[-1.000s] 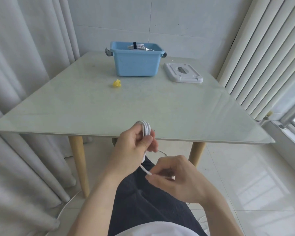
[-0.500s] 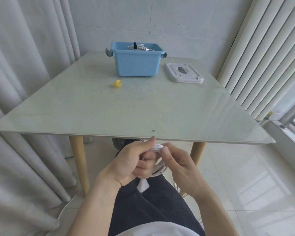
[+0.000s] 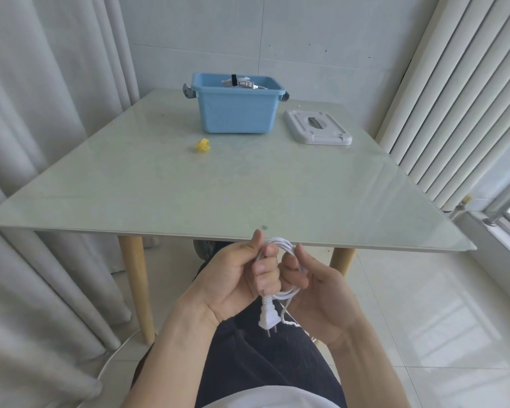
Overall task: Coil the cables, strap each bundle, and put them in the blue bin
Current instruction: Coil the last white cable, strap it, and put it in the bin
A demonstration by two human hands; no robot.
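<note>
Both hands grip one coil of white cable point(image 3: 283, 248) at the lower centre of the frame, just below the near edge of the table point(image 3: 248, 187). The left hand point(image 3: 236, 278) has its fingers curled round the left side of the coil, thumb up at the top. The right hand point(image 3: 315, 293) has its fingers curled through and round the right side of the coil. The two hands touch at the fingers.

A white two-pin plug point(image 3: 268, 318) hangs from the coil below the hands, pins pointing down, over dark trousers point(image 3: 262, 363). A loose length of cable trails down beside the plug.

The blue bin point(image 3: 236, 113) stands at the upper centre of the frame, on the far part of the table. A cable bundle with a black strap point(image 3: 234, 81) lies inside it. A white lid point(image 3: 317, 126) lies flat just right of the bin. A small yellow object point(image 3: 202, 145) lies on the table, near the bin's front left corner.
</note>
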